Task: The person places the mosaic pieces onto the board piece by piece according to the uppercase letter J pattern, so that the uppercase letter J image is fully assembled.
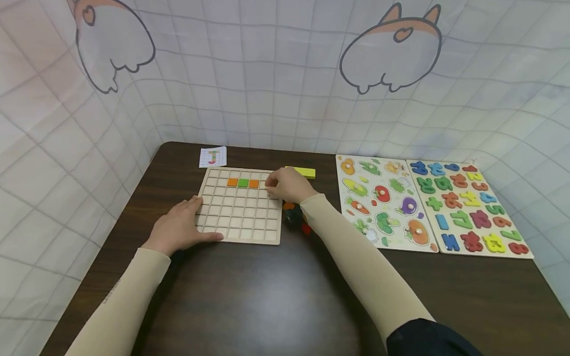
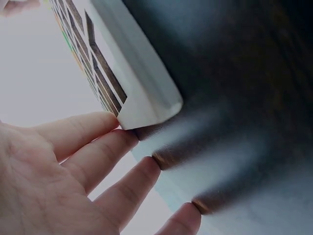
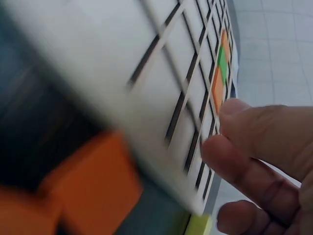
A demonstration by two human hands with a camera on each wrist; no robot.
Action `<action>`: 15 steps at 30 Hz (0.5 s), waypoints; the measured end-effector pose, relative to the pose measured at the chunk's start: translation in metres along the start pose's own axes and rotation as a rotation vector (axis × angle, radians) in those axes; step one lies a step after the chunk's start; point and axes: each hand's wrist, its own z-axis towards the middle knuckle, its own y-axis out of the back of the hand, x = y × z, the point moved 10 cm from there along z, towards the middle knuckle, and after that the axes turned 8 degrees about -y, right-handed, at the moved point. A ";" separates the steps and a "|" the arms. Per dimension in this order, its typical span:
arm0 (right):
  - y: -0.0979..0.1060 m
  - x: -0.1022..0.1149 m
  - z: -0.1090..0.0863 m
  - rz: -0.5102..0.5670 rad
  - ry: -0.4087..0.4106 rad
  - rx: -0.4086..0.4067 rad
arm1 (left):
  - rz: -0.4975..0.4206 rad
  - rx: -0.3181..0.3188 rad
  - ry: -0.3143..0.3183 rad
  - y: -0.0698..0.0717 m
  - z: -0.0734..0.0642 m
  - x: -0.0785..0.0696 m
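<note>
A pale wooden grid board lies on the dark table. In one of its upper rows sit an orange tile, a green tile and a second orange tile, side by side. My left hand rests at the board's left edge, fingers spread, thumb along the near edge; its fingertips touch the rim in the left wrist view. Over the upper right cells is my right hand, just right of the tiles. In the right wrist view its thumb and index finger are bent but apart, with nothing visible between them.
Behind the board lies a card with a coloured-square pattern. Yellow blocks sit beyond the right hand; orange blocks and a red piece lie right of the board. Farther right are a vegetable puzzle and a letter-shape puzzle.
</note>
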 end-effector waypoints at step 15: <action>0.004 -0.035 -0.039 -0.103 0.007 0.029 | -0.004 0.013 -0.015 0.001 0.001 -0.006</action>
